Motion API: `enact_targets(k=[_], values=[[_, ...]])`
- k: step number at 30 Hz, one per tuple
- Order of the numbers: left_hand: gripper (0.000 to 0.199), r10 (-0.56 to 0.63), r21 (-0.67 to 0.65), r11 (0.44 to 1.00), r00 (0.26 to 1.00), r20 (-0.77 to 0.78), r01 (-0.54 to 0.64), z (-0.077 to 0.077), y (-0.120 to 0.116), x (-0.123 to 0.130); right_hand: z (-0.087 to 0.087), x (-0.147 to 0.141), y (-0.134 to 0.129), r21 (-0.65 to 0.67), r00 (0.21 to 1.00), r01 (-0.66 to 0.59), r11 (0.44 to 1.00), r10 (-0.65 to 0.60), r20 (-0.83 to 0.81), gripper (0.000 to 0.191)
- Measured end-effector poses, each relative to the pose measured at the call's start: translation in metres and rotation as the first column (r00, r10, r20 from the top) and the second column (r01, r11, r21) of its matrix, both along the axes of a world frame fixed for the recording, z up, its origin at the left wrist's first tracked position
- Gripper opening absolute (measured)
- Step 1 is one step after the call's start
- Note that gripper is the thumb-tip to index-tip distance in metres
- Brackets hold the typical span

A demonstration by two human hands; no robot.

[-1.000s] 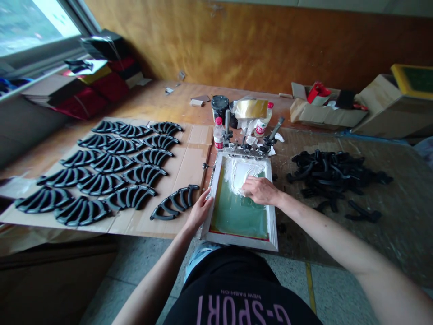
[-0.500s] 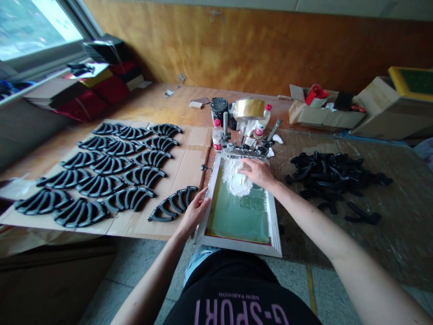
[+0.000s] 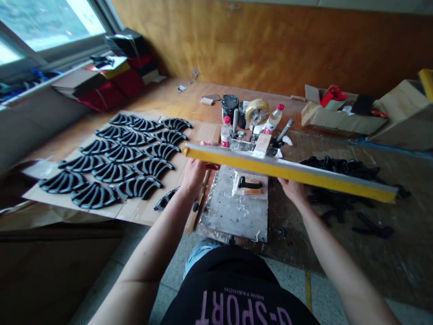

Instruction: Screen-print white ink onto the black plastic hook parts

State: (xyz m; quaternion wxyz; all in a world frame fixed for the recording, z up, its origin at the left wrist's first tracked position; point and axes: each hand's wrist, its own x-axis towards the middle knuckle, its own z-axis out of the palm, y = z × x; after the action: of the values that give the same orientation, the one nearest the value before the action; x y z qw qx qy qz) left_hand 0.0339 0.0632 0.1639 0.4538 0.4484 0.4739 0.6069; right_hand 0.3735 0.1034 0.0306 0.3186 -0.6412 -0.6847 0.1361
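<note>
The screen printing frame (image 3: 291, 169) is tilted up, its yellow-taped edge facing me. My left hand (image 3: 194, 174) is closed around its left part, with fingers above and below the edge. Just under the frame, on the right, is my right hand (image 3: 292, 190); most of its fingers are hidden behind the frame, so its grip cannot be made out. Below lies a stained metal base plate (image 3: 233, 214) bearing a small block with a black curved plastic piece (image 3: 250, 183) on it. A pale flat scraper (image 3: 262, 143) sticks up behind the frame's edge.
Rows of black curved pieces (image 3: 94, 195) lie on cardboard at left. A loose pile of similar pieces (image 3: 341, 167) is at right. Behind the frame stand red-capped bottles (image 3: 226, 132), a black tub (image 3: 230, 106) and a tape roll (image 3: 257, 112). An open carton (image 3: 333, 115) sits back right.
The frame, lying flat before, has been raised, uncovering the base plate and black piece. My left hand has moved up with it; my right hand has left the white paste and moved right and down.
</note>
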Motion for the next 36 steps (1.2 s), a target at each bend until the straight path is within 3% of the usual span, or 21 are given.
enact_targets(k=[4, 7, 9, 11, 13, 15, 17, 22, 27, 29, 31, 34, 36], values=[[0.042, 0.007, -0.038, 0.999, 0.997, -0.08, -0.01, -0.003, 0.011, -0.001, -0.035, -0.031, -0.032, -0.097, 0.98, -0.162, 0.982, 0.171, 0.098, 0.02], [0.047, 0.032, -0.101, 0.993, 0.951, -0.307, -0.065, -0.036, -0.007, -0.014, -0.048, -0.041, -0.044, -0.086, 0.972, -0.188, 0.978, 0.198, 0.125, 0.029], [0.048, 0.092, -0.156, 0.963, 0.808, -0.583, -0.222, -0.072, -0.03, -0.028, -0.052, -0.041, -0.048, -0.071, 0.972, -0.196, 0.978, 0.204, 0.12, 0.033], [0.046, 0.106, -0.174, 0.884, 0.55, -0.829, -0.433, -0.112, -0.058, -0.042, -0.054, -0.038, -0.049, -0.053, 0.971, -0.207, 0.977, 0.212, 0.114, 0.036], [0.047, 0.045, -0.177, 0.787, 0.341, -0.939, -0.591, -0.147, -0.083, -0.054, -0.056, -0.036, -0.049, -0.031, 0.969, -0.22, 0.975, 0.222, 0.107, 0.038], [0.053, -0.029, -0.22, 0.701, 0.281, -0.959, -0.678, -0.173, -0.099, -0.063, -0.057, -0.036, -0.047, -0.013, 0.967, -0.23, 0.973, 0.23, 0.108, 0.038], [0.059, -0.077, -0.295, 0.636, 0.321, -0.944, -0.713, -0.188, -0.104, -0.07, -0.059, -0.037, -0.046, 0.0, 0.964, -0.24, 0.971, 0.238, 0.116, 0.039], [0.075, -0.133, -0.419, 0.586, 0.427, -0.894, -0.694, -0.201, -0.089, -0.08, -0.059, -0.033, -0.044, 0.002, 0.955, -0.264, 0.965, 0.261, 0.142, 0.04], [0.072, -0.108, -0.351, 0.61, 0.364, -0.925, -0.711, -0.208, -0.086, -0.08, -0.023, -0.052, -0.052, 0.107, 0.955, -0.24, 0.965, 0.215, 0.203, 0.036], [0.066, -0.095, -0.315, 0.622, 0.33, -0.939, -0.717, -0.209, -0.089, -0.078, -0.006, -0.084, -0.057, 0.115, 0.939, -0.332, 0.936, 0.316, 0.138, 0.032], [0.061, -0.094, -0.297, 0.629, 0.31, -0.946, -0.719, -0.209, -0.091, -0.078, 0.002, -0.132, -0.059, 0.055, 0.852, -0.523, 0.85, 0.521, 0.044, 0.03], [0.055, -0.086, -0.284, 0.641, 0.301, -0.95, -0.713, -0.207, -0.092, -0.078, -0.009, -0.214, -0.055, -0.068, 0.69, -0.724, 0.687, 0.723, -0.035, 0.029], [0.053, -0.076, -0.284, 0.64, 0.309, -0.948, -0.714, -0.206, -0.091, -0.08, -0.027, -0.263, -0.049, -0.163, 0.65, -0.753, 0.638, 0.759, -0.031, 0.031]])
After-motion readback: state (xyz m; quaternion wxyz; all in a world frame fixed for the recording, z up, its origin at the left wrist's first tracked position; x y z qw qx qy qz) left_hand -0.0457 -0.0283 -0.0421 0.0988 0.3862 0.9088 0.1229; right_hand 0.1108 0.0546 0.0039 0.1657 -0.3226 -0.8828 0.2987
